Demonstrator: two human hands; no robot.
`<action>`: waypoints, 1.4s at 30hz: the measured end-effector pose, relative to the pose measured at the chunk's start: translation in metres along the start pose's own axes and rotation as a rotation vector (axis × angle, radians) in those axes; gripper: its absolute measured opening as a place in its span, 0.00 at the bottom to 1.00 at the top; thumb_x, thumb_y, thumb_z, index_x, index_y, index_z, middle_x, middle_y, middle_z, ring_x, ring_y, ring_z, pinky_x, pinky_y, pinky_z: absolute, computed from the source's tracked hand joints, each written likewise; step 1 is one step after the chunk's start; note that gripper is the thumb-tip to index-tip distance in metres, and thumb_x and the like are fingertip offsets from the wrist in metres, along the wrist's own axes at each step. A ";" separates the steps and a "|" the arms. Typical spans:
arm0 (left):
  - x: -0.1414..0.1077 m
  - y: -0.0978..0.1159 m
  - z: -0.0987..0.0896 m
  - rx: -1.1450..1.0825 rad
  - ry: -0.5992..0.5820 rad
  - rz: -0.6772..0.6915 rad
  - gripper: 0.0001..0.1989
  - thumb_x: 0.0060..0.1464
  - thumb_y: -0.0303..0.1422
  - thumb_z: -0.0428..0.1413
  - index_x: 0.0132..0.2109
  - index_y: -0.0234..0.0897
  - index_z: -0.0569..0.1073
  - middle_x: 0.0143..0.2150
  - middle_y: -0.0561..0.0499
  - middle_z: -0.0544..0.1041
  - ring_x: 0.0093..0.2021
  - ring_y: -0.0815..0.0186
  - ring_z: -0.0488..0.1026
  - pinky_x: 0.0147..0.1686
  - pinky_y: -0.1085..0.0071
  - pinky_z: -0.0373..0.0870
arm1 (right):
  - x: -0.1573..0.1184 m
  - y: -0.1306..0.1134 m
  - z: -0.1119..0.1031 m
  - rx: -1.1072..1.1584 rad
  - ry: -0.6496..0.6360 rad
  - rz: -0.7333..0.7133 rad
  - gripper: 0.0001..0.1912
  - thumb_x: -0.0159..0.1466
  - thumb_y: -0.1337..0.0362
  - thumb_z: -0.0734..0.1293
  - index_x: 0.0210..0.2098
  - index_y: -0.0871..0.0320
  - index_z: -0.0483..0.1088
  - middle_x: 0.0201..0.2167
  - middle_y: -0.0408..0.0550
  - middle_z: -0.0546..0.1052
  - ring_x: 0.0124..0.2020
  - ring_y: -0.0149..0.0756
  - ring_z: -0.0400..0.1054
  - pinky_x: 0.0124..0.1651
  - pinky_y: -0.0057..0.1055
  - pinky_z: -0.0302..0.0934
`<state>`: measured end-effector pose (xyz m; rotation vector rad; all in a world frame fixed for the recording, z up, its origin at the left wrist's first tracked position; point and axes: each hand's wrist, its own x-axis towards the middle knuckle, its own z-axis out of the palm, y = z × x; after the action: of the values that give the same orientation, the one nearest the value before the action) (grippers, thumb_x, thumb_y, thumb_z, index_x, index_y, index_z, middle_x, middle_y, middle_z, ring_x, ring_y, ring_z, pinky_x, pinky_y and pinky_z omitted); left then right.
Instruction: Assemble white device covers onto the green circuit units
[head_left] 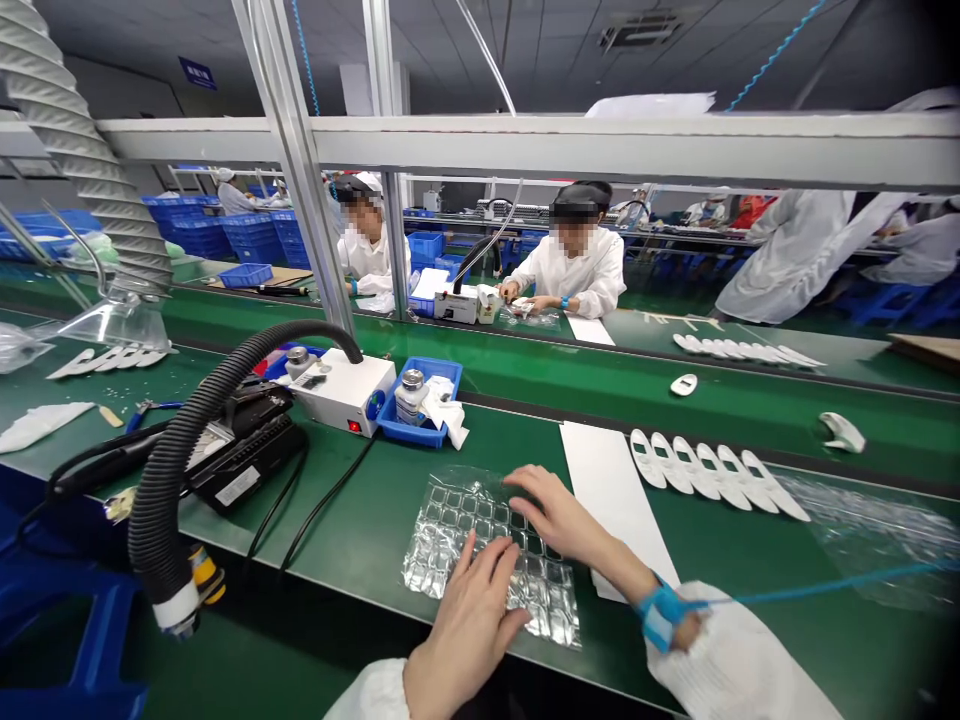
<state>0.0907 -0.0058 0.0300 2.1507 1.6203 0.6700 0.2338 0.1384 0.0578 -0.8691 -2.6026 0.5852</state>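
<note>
A clear plastic bag [450, 530] lies flat on the green bench in front of me, near its front edge. Rows of small, clear square pieces show through it; I cannot tell exactly what they are. My left hand [476, 610] rests on the lower middle of the bag with its fingers stretched out. Over the bag's upper right part is my right hand [559, 515], its fingers apart and slightly bent. A blue wrist strap [661, 612] with a blue cord circles my right wrist. Beside the right hand lies a white sheet [615, 490].
Several white oval shells [712, 468] stand in a row at right. A blue tray [418, 400] holds a metal-topped bottle and tissue. Left of it are a white box [345, 385] and a black hose [161, 500]. Two co-workers [574, 250] sit across the green conveyor [525, 365].
</note>
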 end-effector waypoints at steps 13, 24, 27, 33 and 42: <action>-0.012 -0.051 -0.032 0.135 0.229 0.040 0.20 0.61 0.21 0.46 0.58 0.42 0.65 0.51 0.48 0.75 0.51 0.60 0.69 0.53 0.54 0.66 | -0.072 0.002 0.001 -0.060 0.088 0.083 0.09 0.70 0.72 0.55 0.37 0.56 0.64 0.34 0.47 0.69 0.36 0.39 0.61 0.41 0.39 0.56; 0.011 -0.092 -0.049 0.019 0.286 -0.101 0.10 0.64 0.32 0.47 0.46 0.43 0.71 0.39 0.52 0.77 0.41 0.65 0.73 0.44 0.64 0.69 | -0.070 0.020 0.011 -0.066 0.175 0.073 0.09 0.71 0.71 0.55 0.42 0.57 0.66 0.35 0.48 0.71 0.35 0.39 0.62 0.40 0.37 0.55; 0.012 -0.099 -0.054 0.033 0.286 -0.057 0.10 0.64 0.30 0.46 0.43 0.41 0.73 0.39 0.50 0.75 0.41 0.65 0.73 0.42 0.66 0.69 | -0.070 0.022 0.011 -0.146 0.170 -0.006 0.12 0.70 0.74 0.54 0.40 0.58 0.67 0.34 0.48 0.70 0.35 0.39 0.62 0.40 0.37 0.54; 0.014 -0.112 -0.057 0.185 0.218 0.101 0.15 0.63 0.23 0.44 0.44 0.38 0.74 0.33 0.50 0.71 0.35 0.65 0.68 0.37 0.67 0.67 | -0.071 0.027 0.009 -0.309 0.184 -0.149 0.17 0.66 0.79 0.53 0.41 0.60 0.71 0.31 0.50 0.69 0.32 0.38 0.60 0.39 0.37 0.53; 0.008 -0.070 -0.049 0.521 0.078 0.057 0.29 0.46 0.08 0.40 0.50 0.30 0.71 0.43 0.42 0.75 0.42 0.58 0.72 0.42 0.60 0.72 | -0.071 0.004 0.016 -0.671 -0.024 -0.127 0.22 0.51 0.85 0.58 0.40 0.63 0.72 0.32 0.51 0.70 0.33 0.42 0.62 0.36 0.38 0.54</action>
<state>0.0090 0.0217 0.0332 2.5609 1.9484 0.3764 0.2831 0.0927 0.0295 -0.8583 -2.8785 -0.3450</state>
